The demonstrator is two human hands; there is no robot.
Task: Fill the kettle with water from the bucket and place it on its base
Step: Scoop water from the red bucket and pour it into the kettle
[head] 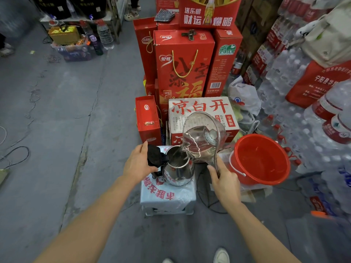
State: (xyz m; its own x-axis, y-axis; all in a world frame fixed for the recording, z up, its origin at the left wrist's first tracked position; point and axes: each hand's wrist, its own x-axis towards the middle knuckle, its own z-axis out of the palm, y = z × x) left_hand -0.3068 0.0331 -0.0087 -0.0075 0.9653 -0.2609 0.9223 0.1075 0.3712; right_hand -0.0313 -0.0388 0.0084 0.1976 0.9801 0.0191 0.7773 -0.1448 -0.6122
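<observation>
Pouring water from a clear plastic jug (204, 137), a person fills a steel kettle (178, 168) that stands on a small stool (168, 198) draped in a printed plastic bag. The right hand (225, 184) is closed around the jug's handle and tips the spout over the kettle's mouth, so the stream falls inside. The left hand (137, 164) rests curled against the black hinged lid (154, 155), apparently to keep it open and the kettle steady. Just right of the stool, a red bucket (261, 159) stands on the floor, close enough for refilling the jug. The kettle's base cannot be made out. Red gift boxes (183, 65) and a white carton (203, 114) crowd the far side, shrink-wrapped bottled water (296, 95) rises at right, and a dark cable (204, 192) loops between stool and bucket, a snag risk
</observation>
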